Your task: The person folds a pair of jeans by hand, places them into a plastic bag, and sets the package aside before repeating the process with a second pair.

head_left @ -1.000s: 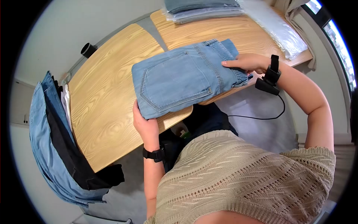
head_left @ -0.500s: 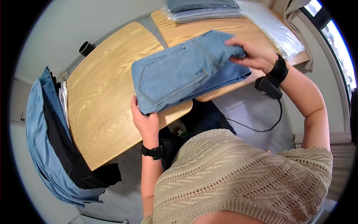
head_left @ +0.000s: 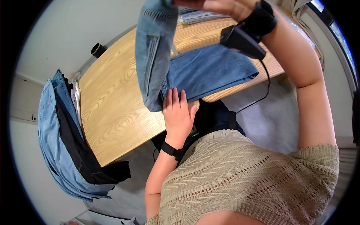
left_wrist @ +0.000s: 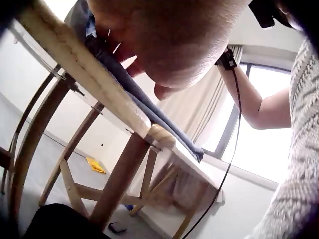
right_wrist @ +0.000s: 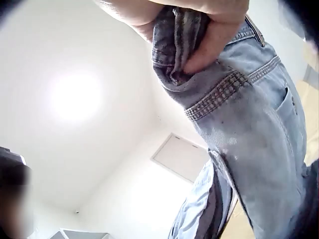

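Observation:
A pair of blue jeans (head_left: pixel 212 71) lies folded along the table's near edge, with its paler upper part raised at the left. My right hand (head_left: pixel 228 6), at the top of the head view, grips the waistband end and holds it up. In the right wrist view, fingers curl round the bunched waistband (right_wrist: pixel 182 45) while the denim hangs below. My left hand (head_left: pixel 178 116) rests on the jeans near the fold, its fingers straight. From the left wrist, the back of that hand (left_wrist: pixel 169 45) hides most of the cloth beneath it.
The wooden table (head_left: pixel 116 101) carries bagged folded garments (head_left: pixel 202 17) at the back. More jeans and dark trousers (head_left: pixel 71 138) hang over its left end. A black cup-like object (head_left: pixel 98 50) stands beyond the far edge. A cable (head_left: pixel 258 98) trails from the right wrist camera.
My right hand has lifted the waistband end of the jeans up and to the left, uncovering the darker layer below. My left hand has shifted right, from the jeans' corner onto the cloth.

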Demonstrator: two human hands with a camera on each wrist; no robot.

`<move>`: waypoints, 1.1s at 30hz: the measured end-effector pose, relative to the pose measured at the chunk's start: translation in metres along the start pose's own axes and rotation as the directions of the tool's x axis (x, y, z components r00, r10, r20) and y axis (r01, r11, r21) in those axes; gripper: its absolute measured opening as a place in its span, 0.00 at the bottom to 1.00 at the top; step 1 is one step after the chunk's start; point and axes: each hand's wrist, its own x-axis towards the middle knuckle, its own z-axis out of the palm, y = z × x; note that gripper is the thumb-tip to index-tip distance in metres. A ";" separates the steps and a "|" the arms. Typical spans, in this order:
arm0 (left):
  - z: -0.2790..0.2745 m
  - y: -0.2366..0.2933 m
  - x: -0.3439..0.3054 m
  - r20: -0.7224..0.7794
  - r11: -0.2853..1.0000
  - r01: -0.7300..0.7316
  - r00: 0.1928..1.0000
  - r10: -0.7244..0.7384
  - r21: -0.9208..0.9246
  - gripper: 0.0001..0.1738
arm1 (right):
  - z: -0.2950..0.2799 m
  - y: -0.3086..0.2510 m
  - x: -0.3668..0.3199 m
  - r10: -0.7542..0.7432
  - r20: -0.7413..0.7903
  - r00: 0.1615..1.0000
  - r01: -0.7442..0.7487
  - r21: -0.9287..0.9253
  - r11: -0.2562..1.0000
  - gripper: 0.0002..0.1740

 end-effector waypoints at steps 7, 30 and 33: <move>0.002 0.007 -0.003 0.085 0.997 0.075 0.993 -0.075 0.014 0.35 | -0.131 -0.024 -0.101 -0.124 -0.275 0.953 0.033 -0.315 0.949 0.09; 0.004 -0.006 -0.014 0.050 0.990 0.100 0.994 -0.095 -0.095 0.24 | -0.141 0.111 -0.194 -0.056 -0.716 0.696 -0.245 -0.310 0.919 0.13; -0.001 -0.007 -0.013 0.064 0.985 0.120 0.992 -0.113 -0.124 0.23 | -0.131 0.111 -0.195 -0.063 -0.685 0.725 -0.200 -0.297 0.934 0.14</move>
